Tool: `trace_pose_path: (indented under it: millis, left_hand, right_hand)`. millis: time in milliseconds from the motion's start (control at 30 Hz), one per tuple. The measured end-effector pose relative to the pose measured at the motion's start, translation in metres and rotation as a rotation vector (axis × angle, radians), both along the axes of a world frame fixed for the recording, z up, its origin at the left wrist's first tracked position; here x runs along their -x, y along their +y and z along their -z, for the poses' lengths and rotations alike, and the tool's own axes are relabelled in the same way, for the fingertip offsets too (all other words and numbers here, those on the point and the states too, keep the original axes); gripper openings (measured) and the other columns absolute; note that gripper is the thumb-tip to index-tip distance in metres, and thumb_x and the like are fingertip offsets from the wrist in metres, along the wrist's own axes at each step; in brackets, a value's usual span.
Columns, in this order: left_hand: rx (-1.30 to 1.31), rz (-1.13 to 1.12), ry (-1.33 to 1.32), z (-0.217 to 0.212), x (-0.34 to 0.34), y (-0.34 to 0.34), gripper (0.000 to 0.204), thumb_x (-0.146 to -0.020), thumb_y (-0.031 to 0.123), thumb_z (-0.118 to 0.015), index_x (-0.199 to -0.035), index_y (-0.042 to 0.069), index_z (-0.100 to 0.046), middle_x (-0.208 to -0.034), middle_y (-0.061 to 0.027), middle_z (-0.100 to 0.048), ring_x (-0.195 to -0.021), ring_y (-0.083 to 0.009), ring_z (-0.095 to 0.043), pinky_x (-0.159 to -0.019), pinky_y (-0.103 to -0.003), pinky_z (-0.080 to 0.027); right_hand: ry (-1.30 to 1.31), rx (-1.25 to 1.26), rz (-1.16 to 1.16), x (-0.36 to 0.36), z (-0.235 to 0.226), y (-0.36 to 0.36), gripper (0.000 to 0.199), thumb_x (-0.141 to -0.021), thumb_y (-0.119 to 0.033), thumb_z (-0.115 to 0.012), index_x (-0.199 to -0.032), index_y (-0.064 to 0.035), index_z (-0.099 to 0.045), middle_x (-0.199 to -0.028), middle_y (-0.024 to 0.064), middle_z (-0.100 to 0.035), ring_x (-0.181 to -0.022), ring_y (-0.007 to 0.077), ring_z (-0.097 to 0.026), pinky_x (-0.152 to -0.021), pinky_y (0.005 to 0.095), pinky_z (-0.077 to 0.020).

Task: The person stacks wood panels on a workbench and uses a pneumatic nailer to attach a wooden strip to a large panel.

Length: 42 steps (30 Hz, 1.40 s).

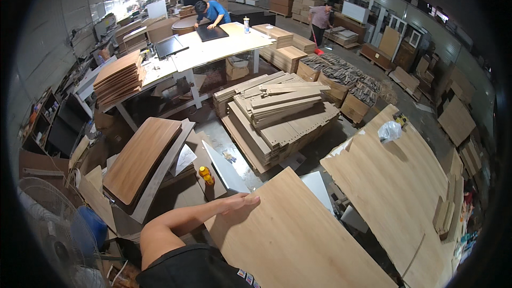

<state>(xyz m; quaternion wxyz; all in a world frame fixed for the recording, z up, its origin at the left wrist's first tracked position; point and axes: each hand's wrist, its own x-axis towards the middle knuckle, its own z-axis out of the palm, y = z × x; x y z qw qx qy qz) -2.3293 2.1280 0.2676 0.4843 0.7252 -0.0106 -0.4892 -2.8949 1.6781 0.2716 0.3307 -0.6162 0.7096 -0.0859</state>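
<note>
A row of open brown cardboard boxes (341, 83) stands right of centre, packed with dark parts, with another cardboard box (237, 68) tucked under the far white table. A crumpled clear plastic bag (389, 131) lies on the light board to the right. Near left, a small yellow bottle (205, 175) with an orange cap stands; its label is too small to make out.

Left arm stretches out bare from the black-sleeved shoulder, forearm angling up and right. The left hand (240, 201) lies flat, palm down, fingers together, on the near-left corner of the wood panel (298, 234). The right hand seems out of view.
</note>
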Motion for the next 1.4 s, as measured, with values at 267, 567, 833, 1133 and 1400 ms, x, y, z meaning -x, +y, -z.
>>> trace_pose_path:
  millis: [267,567,833,1133,1400]
  left_hand:
    - [0.384,-0.399,0.222,0.063,-0.01,-0.106,0.065,-0.107,0.047,-0.063,-0.147,-0.005,-0.054,-0.143,-0.014,-0.064,-0.125,-0.0249,-0.063,-0.105,-0.042,-0.052]
    - [0.435,-0.697,0.157,0.188,0.021,-0.222,0.058,-0.111,0.046,-0.056,-0.139,-0.004,-0.062,-0.129,-0.0127,-0.071,-0.114,-0.0239,-0.068,-0.099,-0.042,-0.055]
    - [0.13,-0.803,0.037,0.224,0.045,-0.282,0.053,-0.108,0.049,-0.061,-0.127,0.001,-0.069,-0.114,-0.0066,-0.074,-0.104,-0.0188,-0.069,-0.089,-0.036,-0.056]
    - [-0.021,-0.752,-0.023,0.212,0.055,-0.273,0.063,-0.105,0.053,-0.064,-0.133,-0.004,-0.067,-0.122,-0.0121,-0.075,-0.109,-0.0199,-0.071,-0.095,-0.037,-0.057]
    - [-0.118,-0.621,-0.017,0.153,0.023,-0.313,0.066,-0.105,0.054,-0.063,-0.137,-0.004,-0.063,-0.125,-0.0132,-0.073,-0.113,-0.0239,-0.07,-0.097,-0.039,-0.057]
  right_hand:
    - [0.048,-0.04,-0.145,-0.069,0.06,-0.21,0.076,-0.105,-0.061,-0.054,-0.13,0.0095,-0.067,-0.121,0.0278,-0.073,-0.112,0.0395,-0.069,-0.096,0.0459,-0.0533]
    - [0.057,0.015,-0.365,-0.193,0.119,-0.426,0.084,-0.103,-0.067,-0.05,-0.129,0.0106,-0.068,-0.126,0.03,-0.071,-0.12,0.0407,-0.066,-0.103,0.0459,-0.0514]
    - [0.082,0.085,-0.566,-0.256,0.203,-0.568,0.092,-0.1,-0.074,-0.047,-0.128,0.0107,-0.068,-0.131,0.0321,-0.068,-0.13,0.0435,-0.061,-0.109,0.0475,-0.0489]
    - [0.028,-0.014,-0.511,-0.277,0.214,-0.576,0.079,-0.102,-0.063,-0.055,-0.131,0.0089,-0.067,-0.134,0.0286,-0.067,-0.128,0.0375,-0.063,-0.106,0.0417,-0.0488]
    - [-0.374,0.157,-0.489,-0.255,0.145,-0.473,0.046,-0.101,-0.007,-0.065,-0.146,0.0011,-0.058,-0.147,0.0234,-0.059,-0.136,0.0349,-0.057,-0.113,0.0446,-0.0475]
